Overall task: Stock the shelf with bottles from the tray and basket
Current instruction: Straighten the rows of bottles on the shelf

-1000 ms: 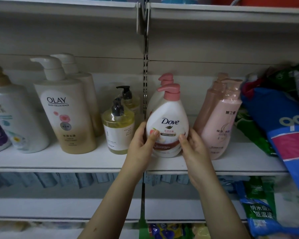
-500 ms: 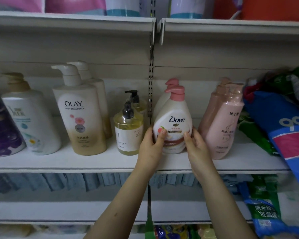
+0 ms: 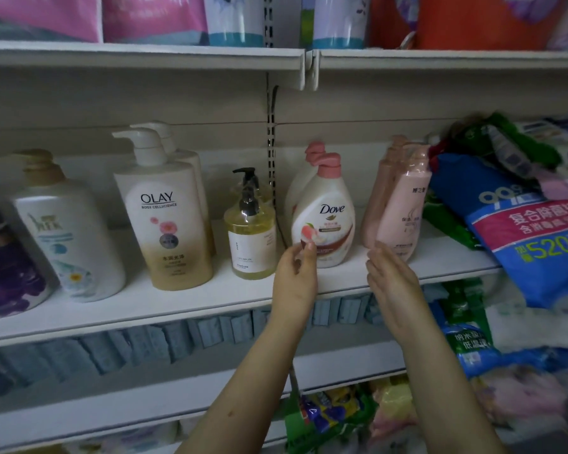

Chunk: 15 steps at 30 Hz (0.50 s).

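Left hand point(image 3: 294, 276), loosely curled, and right hand point(image 3: 391, 283), flat, have both released and drawn back, empty. Just beyond and between them the white plastic Dove pump bottle with pink cap point(image 3: 325, 221) stands upright on the white shelf board point(image 3: 177, 306), fronting a matching bottle point(image 3: 295, 194). Placement judged complete; another bottle is due.

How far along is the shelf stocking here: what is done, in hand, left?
Done: the Dove bottle stands upright on the shelf. In hand: nothing; left hand and right hand are open, beside it. Left: tray and basket are out of view, so remaining stock is unknown.
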Motion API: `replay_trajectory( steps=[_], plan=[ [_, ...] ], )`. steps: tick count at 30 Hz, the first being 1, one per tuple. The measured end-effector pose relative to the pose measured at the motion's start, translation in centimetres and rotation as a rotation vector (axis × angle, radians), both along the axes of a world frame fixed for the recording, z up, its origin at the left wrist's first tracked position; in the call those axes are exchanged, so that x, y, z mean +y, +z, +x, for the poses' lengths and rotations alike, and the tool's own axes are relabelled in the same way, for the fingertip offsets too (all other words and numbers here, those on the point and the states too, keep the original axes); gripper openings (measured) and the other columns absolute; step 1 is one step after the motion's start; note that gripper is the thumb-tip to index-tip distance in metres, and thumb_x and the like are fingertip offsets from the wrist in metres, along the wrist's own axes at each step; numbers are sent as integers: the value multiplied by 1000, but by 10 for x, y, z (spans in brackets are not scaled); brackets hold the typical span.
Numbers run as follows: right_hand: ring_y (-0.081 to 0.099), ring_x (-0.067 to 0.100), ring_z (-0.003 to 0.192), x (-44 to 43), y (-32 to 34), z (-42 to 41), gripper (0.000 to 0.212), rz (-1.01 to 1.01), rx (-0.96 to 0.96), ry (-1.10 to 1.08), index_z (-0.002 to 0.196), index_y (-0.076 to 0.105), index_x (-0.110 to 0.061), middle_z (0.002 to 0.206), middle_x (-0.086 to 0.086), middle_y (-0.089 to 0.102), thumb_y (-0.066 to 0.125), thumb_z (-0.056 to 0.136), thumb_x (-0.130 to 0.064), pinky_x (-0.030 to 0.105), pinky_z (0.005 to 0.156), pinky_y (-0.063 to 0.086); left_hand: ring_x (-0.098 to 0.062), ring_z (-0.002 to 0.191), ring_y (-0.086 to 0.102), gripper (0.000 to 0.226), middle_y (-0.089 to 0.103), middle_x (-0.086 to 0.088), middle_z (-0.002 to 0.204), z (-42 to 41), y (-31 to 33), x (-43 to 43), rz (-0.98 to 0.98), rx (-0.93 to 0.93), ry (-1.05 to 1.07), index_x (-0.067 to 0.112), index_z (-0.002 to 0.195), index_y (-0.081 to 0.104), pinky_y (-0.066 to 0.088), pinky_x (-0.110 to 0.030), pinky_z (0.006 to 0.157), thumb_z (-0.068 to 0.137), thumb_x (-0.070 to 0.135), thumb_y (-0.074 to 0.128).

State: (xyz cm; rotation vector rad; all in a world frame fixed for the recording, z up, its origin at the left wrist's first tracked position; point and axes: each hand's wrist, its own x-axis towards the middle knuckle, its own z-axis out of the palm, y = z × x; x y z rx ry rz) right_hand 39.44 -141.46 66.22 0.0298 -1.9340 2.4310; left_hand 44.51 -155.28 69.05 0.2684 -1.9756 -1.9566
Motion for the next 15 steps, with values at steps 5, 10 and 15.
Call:
replay_trajectory(
  steps=[5, 10, 15],
  plan=[
    [54, 12, 122, 28, 6, 26, 46, -22, 41, -70, 142, 46, -17, 136, 0, 56, 54, 98, -29, 26, 107, 38, -6, 105, 51, 17, 57, 14, 107, 16, 3, 21, 46, 14, -42, 29, 109, 53, 37, -23, 88, 100, 40, 44],
    [55, 9, 121, 53, 18, 19, 32, -3, 107, -171, 129, 55, -28, 128, -7, 61, 52, 98, -36, 22, 96, 40, 0, 116, 42, 37, 50, 18, 123, 9, 16, 41, 15, 51, -197, 28, 134, 51, 30, -21, 98, 101, 41, 41],
    [47, 16, 130, 72, 28, -5, 48, 68, 123, -168, 144, 40, -37, 149, -8, 43, 50, 98, -42, 30, 100, 39, 23, 108, 36, 44, 40, 32, 129, -19, 22, 67, 15, 102, -270, 29, 145, 39, 26, -2, 92, 102, 39, 40]
  ],
)
